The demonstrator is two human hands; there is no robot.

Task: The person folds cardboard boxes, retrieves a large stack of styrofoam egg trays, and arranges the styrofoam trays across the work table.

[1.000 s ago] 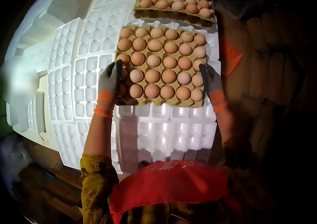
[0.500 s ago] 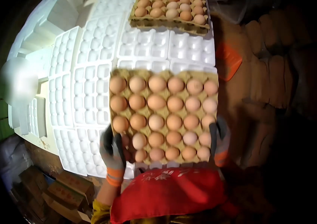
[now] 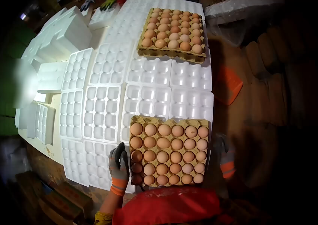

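A cardboard tray of brown eggs (image 3: 169, 153) lies in front of me, on top of white foam trays. My left hand (image 3: 119, 165), in a grey glove with an orange cuff, is at its left edge, fingers extended and not wrapped round it. Off the right edge, with a gap between, is my right hand (image 3: 224, 153); it is gloved alike, slightly blurred, its fingers loosely stretched. Farther up, a second egg tray (image 3: 173, 33) sits on the foam, apparently stacked on another cardboard tray. Rows of foam trays with square hollows (image 3: 102, 112) spread to the left.
White foam boxes (image 3: 67, 37) are stacked at the far left. Another person's gloved hand (image 3: 107, 4) shows at the top edge. An orange plastic object (image 3: 229, 85) and brown sacks (image 3: 267, 67) lie to the right. Cardboard boxes (image 3: 65, 195) stand at lower left.
The near egg tray has come to rest on the foam trays, lower in view. Both hands have let go of it, the right one moving out to the side. The view has shifted up.
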